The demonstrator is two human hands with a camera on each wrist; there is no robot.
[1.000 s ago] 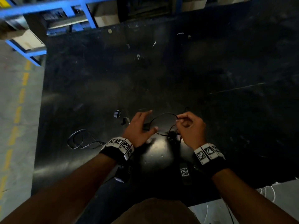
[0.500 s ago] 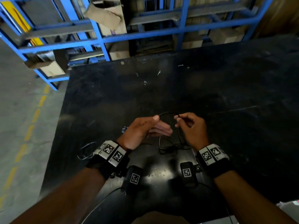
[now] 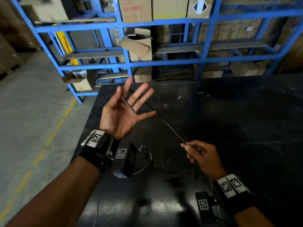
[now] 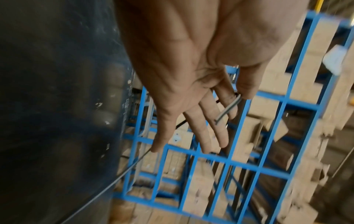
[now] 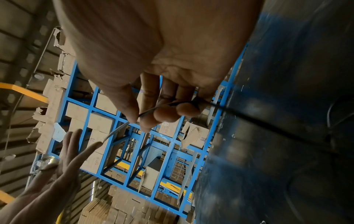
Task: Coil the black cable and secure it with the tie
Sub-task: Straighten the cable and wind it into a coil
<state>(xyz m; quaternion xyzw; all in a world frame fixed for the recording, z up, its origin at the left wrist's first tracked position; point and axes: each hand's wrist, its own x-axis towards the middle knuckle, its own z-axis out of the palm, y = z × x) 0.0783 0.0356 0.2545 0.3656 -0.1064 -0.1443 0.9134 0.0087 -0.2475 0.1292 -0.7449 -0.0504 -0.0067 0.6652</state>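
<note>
The thin black cable (image 3: 164, 123) is stretched taut in the air between my two hands, above the black table (image 3: 237, 122). My left hand (image 3: 126, 102) is raised palm up with straight, spread fingers. In the left wrist view its thumb pinches the cable's end (image 4: 227, 109) against the index finger, and the cable passes behind the fingers. My right hand (image 3: 186, 145), lower and to the right, pinches the cable (image 5: 153, 109) between thumb and index finger. The cable's slack (image 3: 173, 169) lies on the table below the hands. I see no tie.
A small dark connector (image 3: 142, 147) lies on the table just beside my left wrist camera. A blue steel rack (image 3: 164, 63) with cardboard boxes (image 3: 136, 45) stands behind the table's far edge. Concrete floor with a yellow dashed line (image 3: 49, 138) runs along the left.
Both hands have lifted off the table. The left hand rose and spread out palm up, and the small loop held between the hands is now a straight taut line.
</note>
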